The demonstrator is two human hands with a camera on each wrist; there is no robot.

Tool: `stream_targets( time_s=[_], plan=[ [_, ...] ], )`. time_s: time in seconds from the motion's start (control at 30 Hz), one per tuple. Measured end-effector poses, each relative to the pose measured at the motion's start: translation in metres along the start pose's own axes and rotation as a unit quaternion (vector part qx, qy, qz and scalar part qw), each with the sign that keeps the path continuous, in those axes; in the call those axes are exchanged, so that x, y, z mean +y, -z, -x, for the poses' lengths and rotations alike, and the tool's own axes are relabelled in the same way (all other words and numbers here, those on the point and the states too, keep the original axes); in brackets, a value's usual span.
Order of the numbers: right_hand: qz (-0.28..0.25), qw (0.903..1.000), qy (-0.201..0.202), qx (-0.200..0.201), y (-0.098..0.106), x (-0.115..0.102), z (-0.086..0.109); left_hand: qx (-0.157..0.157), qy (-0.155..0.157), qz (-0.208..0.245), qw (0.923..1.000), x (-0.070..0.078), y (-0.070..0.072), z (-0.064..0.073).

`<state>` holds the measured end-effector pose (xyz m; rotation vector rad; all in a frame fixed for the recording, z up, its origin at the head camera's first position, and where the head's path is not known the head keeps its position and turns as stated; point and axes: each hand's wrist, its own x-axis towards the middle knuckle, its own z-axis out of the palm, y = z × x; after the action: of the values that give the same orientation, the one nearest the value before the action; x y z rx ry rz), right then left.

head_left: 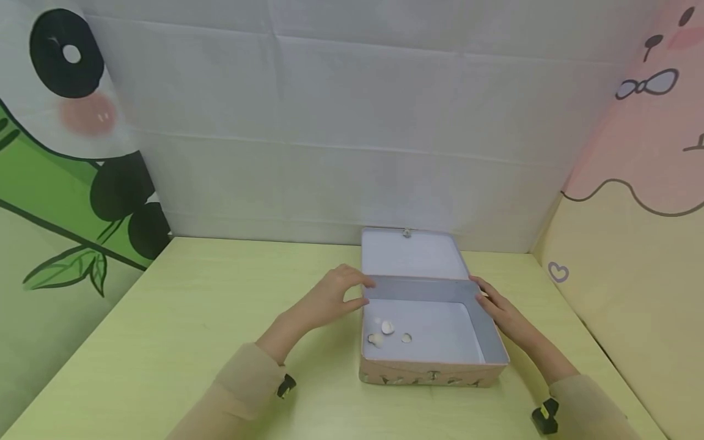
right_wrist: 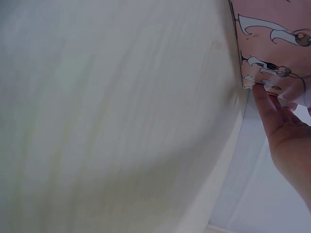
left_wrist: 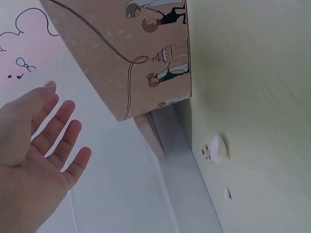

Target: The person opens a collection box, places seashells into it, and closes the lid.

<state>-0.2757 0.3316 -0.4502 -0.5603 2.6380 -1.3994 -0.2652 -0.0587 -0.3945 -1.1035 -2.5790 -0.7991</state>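
A pink hinged box (head_left: 426,373) with a clasp and printed figures stands on the table, its pale lid (head_left: 411,253) tipped back. Several small white seashells (head_left: 387,327) appear inside toward its front left in the head view. My left hand (head_left: 330,297) is at the box's left rim, thumb and fingers apart. The left wrist view shows this hand (left_wrist: 39,150) with loosely bent fingers and nothing in them, apart from the box; pale shells (left_wrist: 218,149) appear there on a light surface. My right hand (head_left: 503,308) holds the right wall near the hinge corner, fingers (right_wrist: 265,104) against the printed outside.
The light yellow-green table (head_left: 220,305) spreads out left of the box. A white cloth wall (head_left: 363,134) rises at the back, just behind the lid. Side panels with cartoon drawings (head_left: 632,244) bound the table to the right and left.
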Motion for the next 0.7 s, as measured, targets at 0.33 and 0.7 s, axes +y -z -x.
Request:
stream_targets(
  time_s=[0.33,0.7],
  plan=[
    [0.003,1.0,0.0,0.002,-0.001,0.003,-0.001,-0.001,0.035,0.016,0.9993,-0.025,0.019,0.011],
    [0.007,1.0,0.003,0.003,-0.002,0.003,-0.002,0.013,0.069,-0.008,0.9975,-0.064,0.032,0.027]
  ],
)
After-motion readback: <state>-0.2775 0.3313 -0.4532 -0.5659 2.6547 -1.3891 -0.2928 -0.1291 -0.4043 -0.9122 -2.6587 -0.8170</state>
